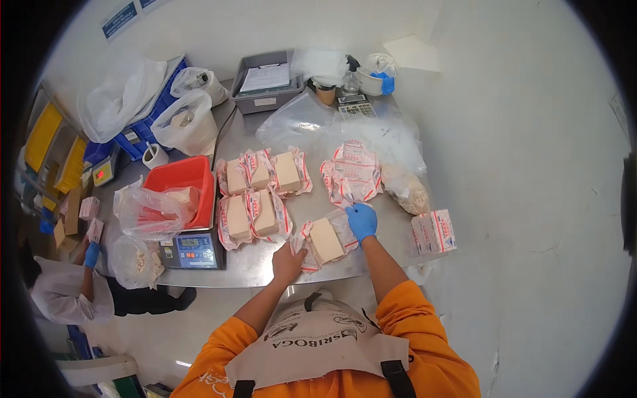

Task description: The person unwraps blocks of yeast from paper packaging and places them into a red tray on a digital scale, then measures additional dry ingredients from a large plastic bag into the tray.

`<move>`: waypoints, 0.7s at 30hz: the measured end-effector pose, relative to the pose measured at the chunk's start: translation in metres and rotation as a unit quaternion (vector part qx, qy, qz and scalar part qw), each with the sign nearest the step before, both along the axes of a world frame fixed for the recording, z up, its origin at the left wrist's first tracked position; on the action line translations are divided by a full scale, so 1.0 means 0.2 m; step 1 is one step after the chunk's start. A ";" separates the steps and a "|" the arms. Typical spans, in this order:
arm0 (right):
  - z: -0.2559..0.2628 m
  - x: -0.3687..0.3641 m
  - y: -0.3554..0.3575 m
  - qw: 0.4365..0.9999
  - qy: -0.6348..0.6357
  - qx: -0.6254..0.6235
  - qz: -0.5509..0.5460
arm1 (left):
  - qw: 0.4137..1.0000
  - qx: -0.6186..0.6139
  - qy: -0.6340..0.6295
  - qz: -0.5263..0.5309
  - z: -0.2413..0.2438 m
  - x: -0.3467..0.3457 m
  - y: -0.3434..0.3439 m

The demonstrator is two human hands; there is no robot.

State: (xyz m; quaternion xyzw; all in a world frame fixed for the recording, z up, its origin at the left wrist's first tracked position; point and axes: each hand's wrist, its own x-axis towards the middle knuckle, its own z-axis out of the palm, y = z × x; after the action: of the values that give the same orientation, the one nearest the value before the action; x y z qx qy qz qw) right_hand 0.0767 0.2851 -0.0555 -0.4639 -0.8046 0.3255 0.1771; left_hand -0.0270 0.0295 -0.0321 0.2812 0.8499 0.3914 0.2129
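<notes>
A pale block of yeast [326,240] lies on its opened printed wrapper [309,262] near the table's front edge. My bare left hand [288,262] is closed on the wrapper's left side. On the right, my blue-gloved right hand [362,221] pinches the wrapper's upper right part. Several unwrapped yeast blocks [287,171] sit in their opened wrappers to the left, in two rows. Beyond my right hand lie empty printed wrappers [352,171], spread in a pile. Still-wrapped yeast blocks [442,231] stand at the table's right corner.
A red tub [203,174] with a plastic bag stands on a digital scale [191,250]. A bag of crumbled pieces [410,191] lies at right. Behind are a grey bin [268,103], a calculator [356,106] and a spray bottle [351,82]. A co-worker [74,293] stands at far left.
</notes>
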 end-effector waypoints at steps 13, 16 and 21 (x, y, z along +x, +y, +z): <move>0.26 0.31 -0.46 0.840 0.211 -0.498 0.044 | 0.914 0.203 -0.349 -0.032 0.21 0.14 0.01; 0.25 0.12 -0.49 0.836 0.260 -0.480 0.061 | 0.915 0.274 -0.280 -0.102 0.28 0.13 0.10; 0.19 -0.24 -0.49 0.885 0.251 -0.357 0.164 | 0.943 0.299 -0.141 -0.037 0.24 -0.04 0.06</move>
State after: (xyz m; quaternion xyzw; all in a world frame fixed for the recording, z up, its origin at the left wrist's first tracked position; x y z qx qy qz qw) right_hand 0.0296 0.1870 -0.0182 -0.2601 -0.6273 0.7208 0.1391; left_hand -0.0343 0.0407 0.0158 0.3057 0.6439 0.6550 0.2509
